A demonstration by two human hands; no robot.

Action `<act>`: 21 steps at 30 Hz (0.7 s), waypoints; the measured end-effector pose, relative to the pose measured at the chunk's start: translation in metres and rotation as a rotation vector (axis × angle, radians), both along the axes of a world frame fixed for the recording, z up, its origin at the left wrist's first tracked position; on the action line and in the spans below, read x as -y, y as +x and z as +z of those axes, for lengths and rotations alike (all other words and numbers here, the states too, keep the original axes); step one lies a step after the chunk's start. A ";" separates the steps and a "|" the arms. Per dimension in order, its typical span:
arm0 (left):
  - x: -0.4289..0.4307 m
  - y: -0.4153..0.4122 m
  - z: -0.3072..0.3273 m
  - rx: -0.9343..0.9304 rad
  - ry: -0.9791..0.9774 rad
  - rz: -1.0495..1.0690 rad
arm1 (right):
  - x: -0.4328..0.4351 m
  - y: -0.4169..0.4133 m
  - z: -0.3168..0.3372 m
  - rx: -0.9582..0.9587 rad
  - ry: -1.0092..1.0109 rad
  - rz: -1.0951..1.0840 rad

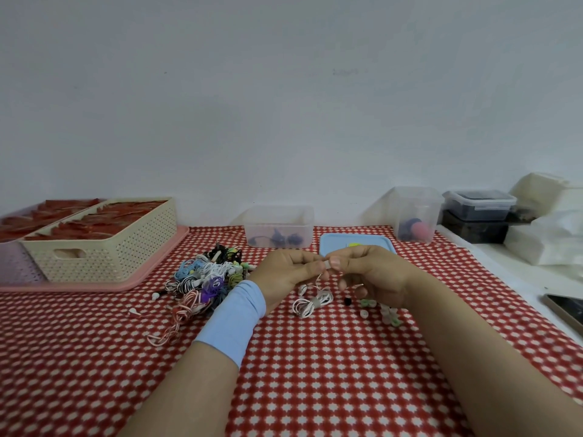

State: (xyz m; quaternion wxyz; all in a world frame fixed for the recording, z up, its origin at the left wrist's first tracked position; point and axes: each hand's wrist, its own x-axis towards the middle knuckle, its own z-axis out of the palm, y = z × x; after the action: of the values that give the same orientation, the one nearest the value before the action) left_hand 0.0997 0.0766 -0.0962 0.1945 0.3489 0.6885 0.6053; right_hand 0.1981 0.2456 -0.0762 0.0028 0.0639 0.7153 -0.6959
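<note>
My left hand [288,272] and my right hand [367,274] meet above the red checked tablecloth [315,373], both pinching a small white earbud [328,265] between thumbs and fingertips. Its white cord [310,302] hangs down from my hands to a coiled bundle on the cloth. A pile of coiled earphones in several colours [205,280] lies left of my left hand. Small loose ear tips, white, green and black [378,310], lie under my right wrist. A light blue band covers my left wrist.
A cream basket [104,257] stands on a pink tray [151,272] at the left. A clear tub [279,227], a blue lid [356,244], a tall clear container [416,214] and stacked dark boxes [478,216] line the back. A phone [564,310] lies at the right edge.
</note>
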 end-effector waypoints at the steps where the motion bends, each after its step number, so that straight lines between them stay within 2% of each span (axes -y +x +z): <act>1: 0.000 0.000 0.000 -0.011 -0.012 0.009 | 0.000 0.000 0.000 0.001 0.017 -0.009; 5: 0.000 0.000 0.004 -0.091 -0.043 0.091 | 0.002 0.001 0.002 -0.031 0.032 -0.064; 8: 0.001 0.002 0.012 -0.202 -0.096 0.112 | 0.004 0.005 0.007 -0.060 0.166 -0.157; 11: 0.005 -0.001 0.015 -0.397 -0.251 0.188 | 0.004 0.004 0.005 -0.106 0.292 -0.293; 13: 0.009 -0.006 0.016 -0.519 -0.430 0.211 | 0.004 0.000 0.001 -0.127 0.365 -0.331; 15: 0.012 -0.007 0.015 -0.572 -0.632 0.162 | 0.003 -0.004 -0.004 -0.127 0.490 -0.321; 17: 0.012 -0.006 0.015 -0.562 -0.748 0.082 | 0.003 -0.008 -0.008 -0.120 0.652 -0.300; 21: 0.013 -0.004 0.015 -0.575 -0.759 0.020 | 0.000 -0.009 -0.012 -0.042 0.936 -0.234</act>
State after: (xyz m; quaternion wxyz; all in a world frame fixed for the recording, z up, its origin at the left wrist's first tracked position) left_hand 0.0958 0.0638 -0.0807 0.1037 0.4000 0.8902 0.1919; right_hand 0.1887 0.2453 -0.0881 -0.1189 0.1241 0.9396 -0.2959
